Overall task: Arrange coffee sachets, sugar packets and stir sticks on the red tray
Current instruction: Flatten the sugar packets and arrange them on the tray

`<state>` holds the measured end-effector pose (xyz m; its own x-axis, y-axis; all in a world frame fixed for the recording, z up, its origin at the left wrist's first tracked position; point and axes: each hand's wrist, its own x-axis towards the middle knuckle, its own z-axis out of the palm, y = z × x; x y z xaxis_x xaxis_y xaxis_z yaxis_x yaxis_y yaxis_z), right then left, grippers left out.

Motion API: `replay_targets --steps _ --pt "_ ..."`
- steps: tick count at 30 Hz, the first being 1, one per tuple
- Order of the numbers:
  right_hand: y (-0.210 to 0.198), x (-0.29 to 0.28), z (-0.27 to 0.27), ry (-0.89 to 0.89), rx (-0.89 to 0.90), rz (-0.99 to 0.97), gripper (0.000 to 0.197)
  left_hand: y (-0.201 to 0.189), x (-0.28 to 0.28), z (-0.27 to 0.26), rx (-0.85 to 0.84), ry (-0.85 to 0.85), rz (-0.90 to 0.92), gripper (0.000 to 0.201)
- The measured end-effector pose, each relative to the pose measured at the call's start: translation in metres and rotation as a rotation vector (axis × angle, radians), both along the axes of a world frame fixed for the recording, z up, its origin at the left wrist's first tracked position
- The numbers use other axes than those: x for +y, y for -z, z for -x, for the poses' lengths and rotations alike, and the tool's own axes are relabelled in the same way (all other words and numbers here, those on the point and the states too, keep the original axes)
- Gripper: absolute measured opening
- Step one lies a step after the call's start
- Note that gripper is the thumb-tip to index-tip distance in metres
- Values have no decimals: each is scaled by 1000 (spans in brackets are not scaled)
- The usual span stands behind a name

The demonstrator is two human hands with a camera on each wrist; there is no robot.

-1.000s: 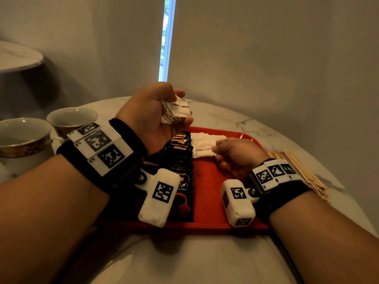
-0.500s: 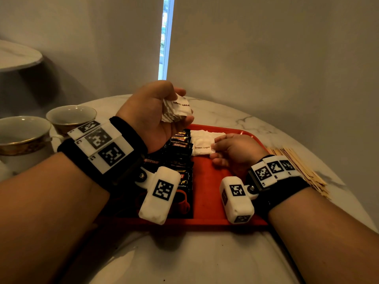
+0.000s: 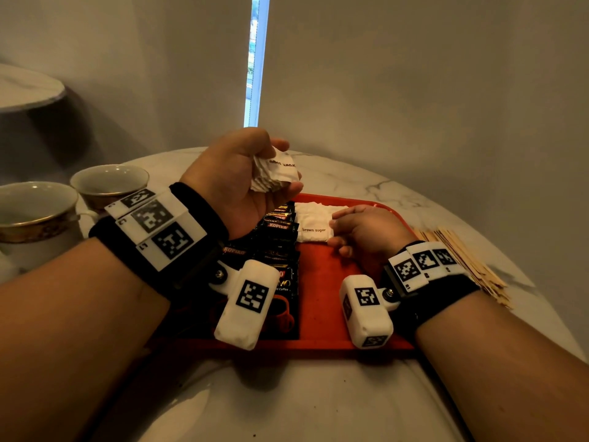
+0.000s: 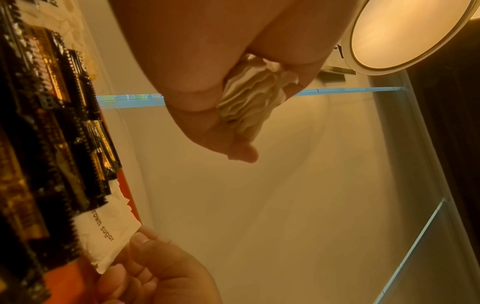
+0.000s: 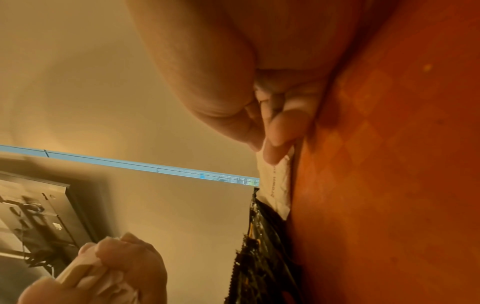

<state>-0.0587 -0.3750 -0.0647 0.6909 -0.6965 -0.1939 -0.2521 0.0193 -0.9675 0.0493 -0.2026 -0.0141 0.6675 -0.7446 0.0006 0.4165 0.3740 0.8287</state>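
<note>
One sugar packet (image 3: pixel 314 230) flat on red tray (image 3: pixel 322 301), long axis L-R; R hand (image 3: pixel 366 231) pinches it, L hand (image 3: pixel 236 177) grips packet stack (image 3: pixel 277 173).

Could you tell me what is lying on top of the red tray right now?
On the red tray lie a row of overlapping black coffee sachets and white brown sugar packets, one pinched by the right hand. The wrist cameras hide part of it.

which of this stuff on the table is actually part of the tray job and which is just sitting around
Part of the job:
red tray
coffee sachets, in a row on the tray
sugar packets on the tray, pinched by the right hand
bunch of sugar packets in the left hand
stir sticks, not on the tray yet

Just lying about:
two cups on the left
</note>
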Motion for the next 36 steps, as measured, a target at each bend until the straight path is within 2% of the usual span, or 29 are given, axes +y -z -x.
replay_targets --steps 12,16,21,25,29,36 --pt "-1 0 0 43 -57 4 15 0 0 7 -46 95 2 19" --pt "-12 4 0 41 -141 -31 4 1 1 7 -82 133 -17 22" --pt "-32 13 5 -59 -303 -108 30 1 0 10 -115 151 -66 22" --pt "-41 24 10 -203 -351 -39 38 1 0 12 -115 144 -45 22" --pt "-39 31 11 -327 -389 14 25 1 -2 16 -115 134 -9 22" --pt "-38 33 10 -307 -387 40 9 3 -2 15 -171 85 -49 18"
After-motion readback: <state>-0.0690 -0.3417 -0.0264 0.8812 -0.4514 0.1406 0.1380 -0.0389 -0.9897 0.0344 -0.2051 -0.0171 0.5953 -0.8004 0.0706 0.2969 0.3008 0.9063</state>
